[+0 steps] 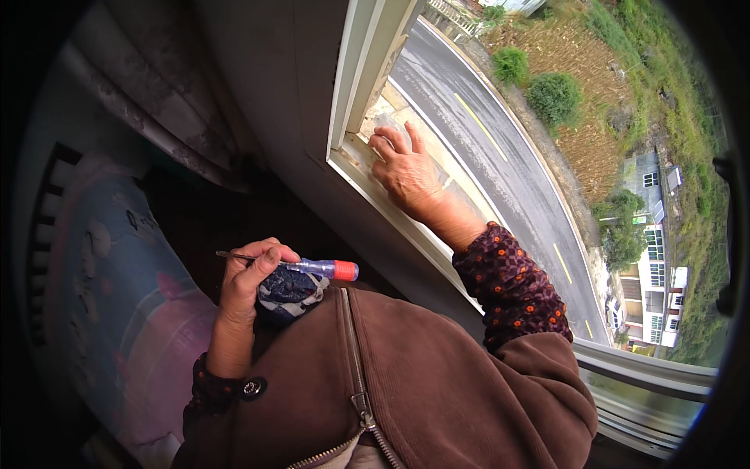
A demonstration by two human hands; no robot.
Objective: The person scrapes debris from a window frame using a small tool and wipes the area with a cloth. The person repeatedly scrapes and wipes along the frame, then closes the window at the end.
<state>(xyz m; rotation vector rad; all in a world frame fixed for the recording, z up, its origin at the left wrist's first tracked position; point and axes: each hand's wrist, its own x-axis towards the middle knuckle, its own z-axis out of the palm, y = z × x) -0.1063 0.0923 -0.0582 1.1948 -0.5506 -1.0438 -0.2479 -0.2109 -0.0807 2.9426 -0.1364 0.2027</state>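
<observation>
My left hand (249, 281), in front of my belly, grips a screwdriver (316, 268) with a translucent purple-blue handle and a red end. The thin metal shaft points left, past my fingers. A crumpled dark blue and white cloth (293, 291) bunches just below the handle, against the same hand. Over the window sill (381, 190) reaches my right hand (410, 176), palm down, fingers bent and apart. Nothing shows in it. Its fingertips are close to the lower corner of the window frame (354, 138); whether they touch the sill I cannot tell.
Outside the window opening lies a road (469, 99), with buildings (653, 258) and a green slope beyond. A sliding window rail (644, 369) runs at the lower right. Left of me are a bed with a blue and pink cover (158, 316) and a hanging curtain (158, 129).
</observation>
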